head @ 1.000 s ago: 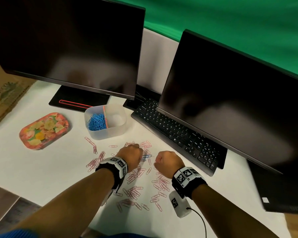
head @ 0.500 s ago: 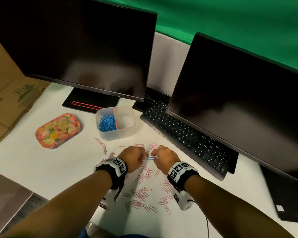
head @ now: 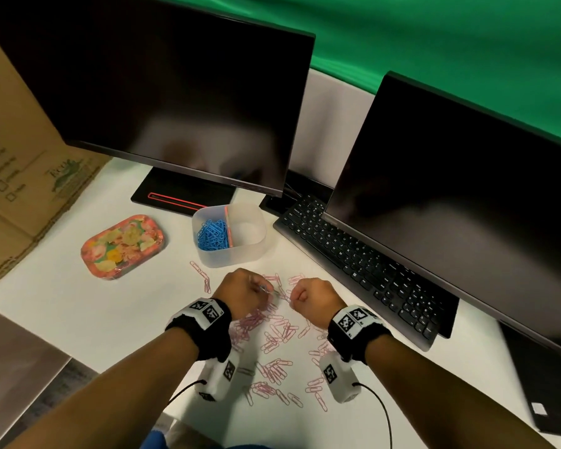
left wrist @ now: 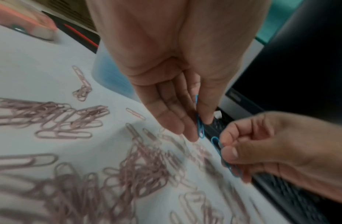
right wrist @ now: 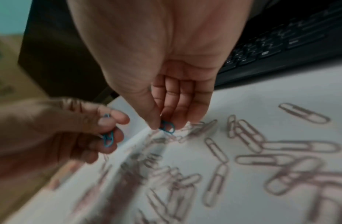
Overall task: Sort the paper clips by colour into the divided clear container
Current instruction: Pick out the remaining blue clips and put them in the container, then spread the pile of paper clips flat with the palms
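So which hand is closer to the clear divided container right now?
Left. The left hand is just in front of the container, below its blue-clip side. The right hand is farther off to the right, nearer the keyboard.

Both forearms reach forward side by side, wrists banded, knuckles up. The left hand has its fingers curled, thumb pinching against the forefinger. The right hand is curled likewise, thumb pressed to the fingertips, just beside the left.
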The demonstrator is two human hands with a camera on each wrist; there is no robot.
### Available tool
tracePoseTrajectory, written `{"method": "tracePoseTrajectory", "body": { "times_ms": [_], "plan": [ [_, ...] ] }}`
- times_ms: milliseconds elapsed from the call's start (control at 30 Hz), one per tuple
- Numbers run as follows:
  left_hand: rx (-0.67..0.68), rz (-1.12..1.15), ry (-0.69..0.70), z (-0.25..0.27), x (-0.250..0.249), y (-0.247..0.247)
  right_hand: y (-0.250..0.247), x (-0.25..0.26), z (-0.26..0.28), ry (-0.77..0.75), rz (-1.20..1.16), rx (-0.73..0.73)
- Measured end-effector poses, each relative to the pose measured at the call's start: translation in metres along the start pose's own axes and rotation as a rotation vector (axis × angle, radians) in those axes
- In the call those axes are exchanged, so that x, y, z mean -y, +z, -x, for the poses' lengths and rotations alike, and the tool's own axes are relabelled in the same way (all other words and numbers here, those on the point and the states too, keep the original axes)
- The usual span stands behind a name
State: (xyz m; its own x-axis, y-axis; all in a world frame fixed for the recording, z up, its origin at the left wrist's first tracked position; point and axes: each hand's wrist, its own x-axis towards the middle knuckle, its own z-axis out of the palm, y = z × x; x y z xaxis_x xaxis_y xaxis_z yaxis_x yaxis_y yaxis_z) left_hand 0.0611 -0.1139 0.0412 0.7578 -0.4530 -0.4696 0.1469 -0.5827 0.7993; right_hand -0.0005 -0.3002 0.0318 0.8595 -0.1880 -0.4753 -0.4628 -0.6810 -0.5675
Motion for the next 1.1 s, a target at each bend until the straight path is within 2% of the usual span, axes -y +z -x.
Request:
{"method": "tracePoseTrajectory", "body": {
  "times_ms": [167,267,400,567,667,733,800,867,900,967,1033,1100],
  "plan": [
    [-0.08,0.416,-0.082,0.009,-0.015,-0.041,-0.014,0.031,0.001,0.032,-0.65,0.14],
    [-0.192,0.426,-0.079,0.005,-0.018,-0.073,-0.02,0.064,-0.005,-0.016,-0.732,0.189],
    [-0.365,0.319,-0.07,-0.012,-0.02,-0.108,-0.016,0.113,-0.029,-0.066,-0.627,0.095],
    [-0.37,0.179,-0.114,-0.033,-0.017,-0.129,-0.008,0.167,-0.057,-0.08,-0.514,-0.003],
    [-0.411,0.053,-0.066,-0.033,-0.015,-0.134,-0.006,0.181,-0.059,-0.073,-0.473,-0.058],
    [-0.472,0.067,-0.003,-0.027,-0.011,-0.138,-0.009,0.168,-0.057,-0.113,-0.365,-0.119],
    [-0.541,0.106,0.046,-0.017,0.002,-0.138,-0.013,0.139,-0.051,-0.131,-0.15,-0.176],
    [-0.613,0.046,0.056,-0.002,0.023,-0.134,-0.017,0.095,-0.036,-0.063,0.027,-0.213],
    [-0.635,-0.053,0.057,0.003,0.037,-0.131,-0.017,0.072,-0.026,-0.006,0.086,-0.224],
    [-0.575,-0.301,0.047,0.008,0.063,-0.122,-0.013,0.03,-0.005,0.082,0.122,-0.201],
    [-0.354,-0.484,0.007,0.006,0.081,-0.109,-0.002,0.002,0.003,0.102,0.105,-0.114],
    [-0.146,-0.651,0.012,0.003,0.088,-0.09,0.012,-0.005,0.0,0.071,0.176,-0.038]
  ]
}}
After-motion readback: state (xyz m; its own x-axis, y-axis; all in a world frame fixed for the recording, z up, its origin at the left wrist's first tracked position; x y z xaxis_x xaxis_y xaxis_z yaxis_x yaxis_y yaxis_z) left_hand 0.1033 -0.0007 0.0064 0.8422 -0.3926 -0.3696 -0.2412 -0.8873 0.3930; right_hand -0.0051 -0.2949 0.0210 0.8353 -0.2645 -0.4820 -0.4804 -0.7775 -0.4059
